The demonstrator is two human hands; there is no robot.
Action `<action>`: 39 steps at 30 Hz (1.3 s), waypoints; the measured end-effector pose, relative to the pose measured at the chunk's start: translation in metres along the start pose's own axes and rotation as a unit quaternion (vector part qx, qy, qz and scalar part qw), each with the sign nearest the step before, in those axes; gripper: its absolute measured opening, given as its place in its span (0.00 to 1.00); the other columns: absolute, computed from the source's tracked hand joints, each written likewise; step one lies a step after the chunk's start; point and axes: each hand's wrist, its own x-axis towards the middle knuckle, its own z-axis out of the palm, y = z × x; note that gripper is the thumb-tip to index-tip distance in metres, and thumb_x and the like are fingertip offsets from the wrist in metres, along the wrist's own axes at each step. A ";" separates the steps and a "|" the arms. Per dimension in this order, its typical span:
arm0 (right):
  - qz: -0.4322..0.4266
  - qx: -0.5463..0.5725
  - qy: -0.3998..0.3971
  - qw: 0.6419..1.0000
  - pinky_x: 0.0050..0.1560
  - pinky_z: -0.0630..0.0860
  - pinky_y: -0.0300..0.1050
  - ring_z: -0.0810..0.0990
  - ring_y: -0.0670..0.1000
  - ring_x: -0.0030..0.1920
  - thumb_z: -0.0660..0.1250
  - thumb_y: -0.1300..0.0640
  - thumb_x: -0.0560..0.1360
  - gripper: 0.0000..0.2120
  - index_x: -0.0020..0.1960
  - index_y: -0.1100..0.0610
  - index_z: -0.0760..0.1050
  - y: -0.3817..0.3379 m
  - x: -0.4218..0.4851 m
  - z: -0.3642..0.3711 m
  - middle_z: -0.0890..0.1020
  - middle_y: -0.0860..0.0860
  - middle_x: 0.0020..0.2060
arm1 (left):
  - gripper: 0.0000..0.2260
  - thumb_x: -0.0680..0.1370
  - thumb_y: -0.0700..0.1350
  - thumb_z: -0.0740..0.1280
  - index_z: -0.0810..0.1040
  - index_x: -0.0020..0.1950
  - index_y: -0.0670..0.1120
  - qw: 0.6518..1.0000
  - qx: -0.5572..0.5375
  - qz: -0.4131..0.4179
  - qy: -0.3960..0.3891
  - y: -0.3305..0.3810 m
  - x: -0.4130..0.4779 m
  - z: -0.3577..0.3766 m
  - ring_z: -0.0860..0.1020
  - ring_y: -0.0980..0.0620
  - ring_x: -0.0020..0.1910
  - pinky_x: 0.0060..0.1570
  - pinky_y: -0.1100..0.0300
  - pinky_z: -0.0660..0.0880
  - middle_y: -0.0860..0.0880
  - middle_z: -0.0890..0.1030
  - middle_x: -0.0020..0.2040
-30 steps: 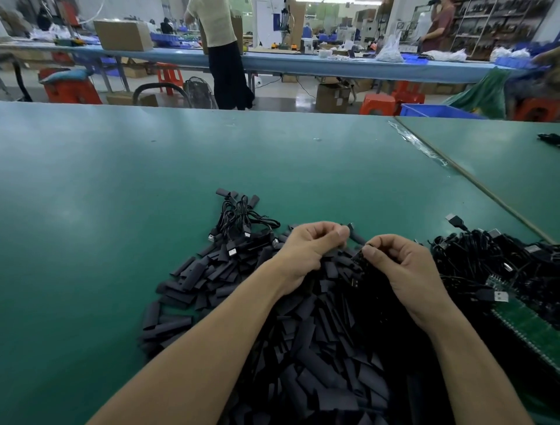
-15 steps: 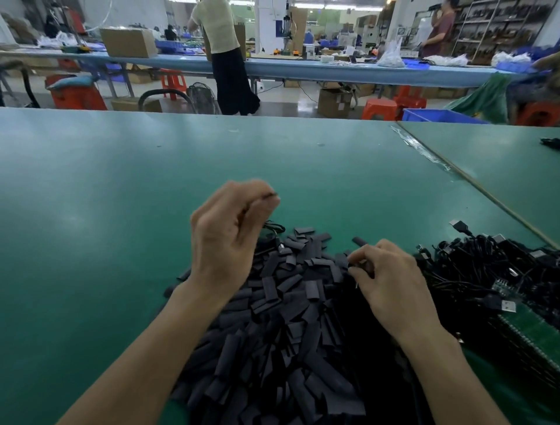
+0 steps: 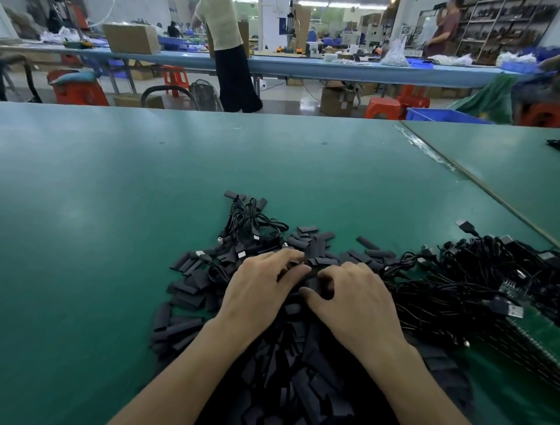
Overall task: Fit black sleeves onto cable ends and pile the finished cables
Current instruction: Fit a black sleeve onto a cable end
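In the head view, the left hand lay on the heap of black sleeves, its grip wide and empty. The right hand curled into the same heap, and what its grip held could not be told. A small pile of finished cables lay beyond on the worktop. The far larger tangle of bare cables to the right suggested most work remained.

White ceiling strip lights far off burn out to glare, yet the light here is even and soft. The matte green tabletop shows pale, broad sheens, and its far edge bows with the wide lens. The heap of flat black sleeves sinks into detail-less shadow. The left hand has softly blurred fingertips.
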 end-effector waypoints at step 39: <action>0.020 0.390 0.080 0.917 0.46 0.73 0.25 0.82 0.35 0.46 0.77 0.56 0.72 0.11 0.52 0.46 0.83 0.025 -0.001 0.012 0.84 0.34 0.42 | 0.06 0.81 0.54 0.66 0.83 0.49 0.58 0.990 -0.090 -0.098 -0.036 -0.010 -0.002 -0.005 0.77 0.63 0.33 0.43 0.52 0.79 0.64 0.82 0.37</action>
